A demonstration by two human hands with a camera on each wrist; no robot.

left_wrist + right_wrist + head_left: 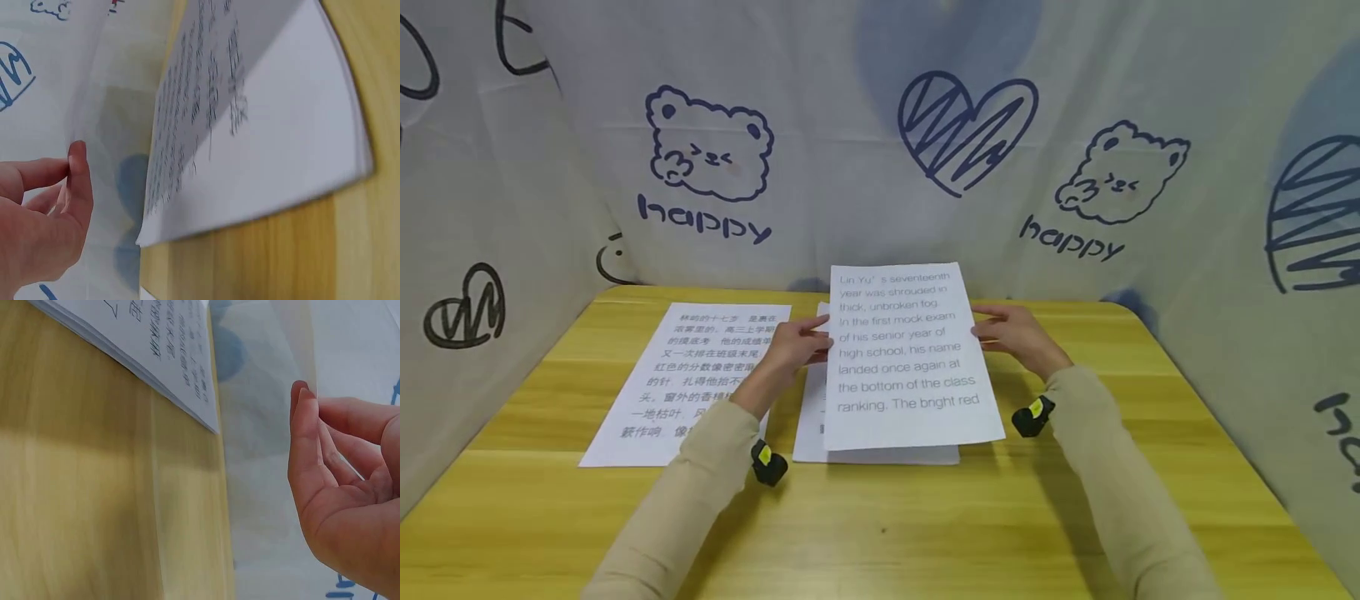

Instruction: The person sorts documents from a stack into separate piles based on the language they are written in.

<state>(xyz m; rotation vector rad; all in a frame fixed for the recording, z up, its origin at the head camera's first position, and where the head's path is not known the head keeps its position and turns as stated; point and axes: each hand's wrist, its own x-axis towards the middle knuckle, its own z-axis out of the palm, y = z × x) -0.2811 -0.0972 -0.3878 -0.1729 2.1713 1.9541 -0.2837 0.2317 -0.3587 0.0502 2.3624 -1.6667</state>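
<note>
I am watching the left grip (790, 346) of the person, which is pinching the left edge of a held sheet (910, 358) between thumb and fingers, up over the left side of the paper stack (275, 147). The right grip (1018, 335) is grasping the opposite edge of that same page, out past the right side of the stack. Between them the held sheet is hanging above the stack, tilted, its printed face turning toward my head camera and its lower right corner reaching beyond the stack's right side. I am reading large English lines on it, starting with "Lin Yu's seventeenth year"

Below, the stack is resting on the desk (880, 542), and my wrist views are showing its layered edge and the Chinese print on its top page. In the left wrist view a shadow is darkening part of that page

Left of the stack, a loose sheet (643, 392) with Chinese lines is lying on the desk, and the left sleeve (677, 492) is crossing over it. The right sleeve (1120, 492) is coming in from the stack's near right. Behind the stack, a pale cloth (835, 150) is hanging, carrying drawings of bears and hearts
</note>
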